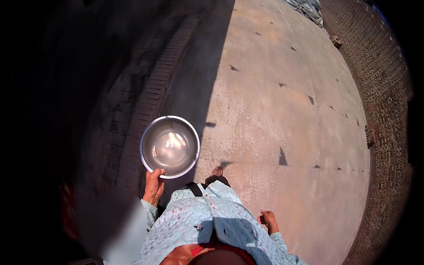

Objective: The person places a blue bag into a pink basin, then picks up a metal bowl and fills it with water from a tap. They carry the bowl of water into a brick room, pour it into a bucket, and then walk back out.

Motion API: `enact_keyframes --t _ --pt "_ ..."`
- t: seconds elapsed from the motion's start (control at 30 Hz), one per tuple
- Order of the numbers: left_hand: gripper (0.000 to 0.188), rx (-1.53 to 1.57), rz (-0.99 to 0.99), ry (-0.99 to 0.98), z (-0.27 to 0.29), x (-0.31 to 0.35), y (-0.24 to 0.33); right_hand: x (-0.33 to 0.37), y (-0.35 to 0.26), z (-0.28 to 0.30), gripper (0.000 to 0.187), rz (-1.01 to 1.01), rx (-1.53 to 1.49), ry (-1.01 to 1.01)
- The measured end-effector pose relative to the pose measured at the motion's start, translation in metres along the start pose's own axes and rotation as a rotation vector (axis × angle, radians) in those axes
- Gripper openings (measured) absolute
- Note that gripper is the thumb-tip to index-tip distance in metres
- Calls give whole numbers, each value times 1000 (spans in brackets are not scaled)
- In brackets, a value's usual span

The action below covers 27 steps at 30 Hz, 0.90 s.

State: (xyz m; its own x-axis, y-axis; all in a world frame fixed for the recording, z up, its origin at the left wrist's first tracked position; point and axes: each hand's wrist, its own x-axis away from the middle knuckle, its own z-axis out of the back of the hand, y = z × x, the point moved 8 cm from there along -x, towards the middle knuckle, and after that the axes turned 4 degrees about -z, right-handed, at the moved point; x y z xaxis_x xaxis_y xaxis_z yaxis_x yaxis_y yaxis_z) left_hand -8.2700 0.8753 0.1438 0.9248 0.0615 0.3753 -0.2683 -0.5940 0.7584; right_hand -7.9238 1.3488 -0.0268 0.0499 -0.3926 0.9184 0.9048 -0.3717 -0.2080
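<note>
Reddish-brown brick edging [161, 75] runs through shade on the left, fading into blackness toward the rim of the view. Just right of its lower stretch, a round metal basin [172, 152] is held clear of the ground, in front of the wearer and to the left. Judging by this, the lifting is done and the setting down is not; whether clear liquid lies inside cannot be told through the bright reflections.

At the basin's near edge, the left hand [153, 184] pinches the rim, thumb over the lip and the other fingers mostly hidden outside or beneath. Its forearm reaches forward from the sleeve, the bowl's mouth facing up. Next come the pale blue patterned jacket [187, 218] and, beyond its hem, one brown shoe [217, 171] on the sunlit concrete [274, 123].

Further right, the right hand [267, 218] hangs out from the body, well apart from the basin, fingers curled; how tightly they close, or over what, cannot be told. A brick wall [382, 88] curves along the far right.
</note>
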Motion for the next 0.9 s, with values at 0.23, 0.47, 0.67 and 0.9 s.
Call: enact_keyframes --t 0.23,0.47,0.67,0.9 --pt "30 80 22 103 -99 -92 1 -54 -299 19 20 414 7 84" --pt "36 88 67 41 -175 -215 -16 24 -621 -64 29 1010 311 -22" --pt "31 59 85 18 -253 -329 -23 104 -786 -110 27 1160 370 4" --pt "26 16 109 -57 -335 -460 -18 -57 -721 -22 27 516 185 104"
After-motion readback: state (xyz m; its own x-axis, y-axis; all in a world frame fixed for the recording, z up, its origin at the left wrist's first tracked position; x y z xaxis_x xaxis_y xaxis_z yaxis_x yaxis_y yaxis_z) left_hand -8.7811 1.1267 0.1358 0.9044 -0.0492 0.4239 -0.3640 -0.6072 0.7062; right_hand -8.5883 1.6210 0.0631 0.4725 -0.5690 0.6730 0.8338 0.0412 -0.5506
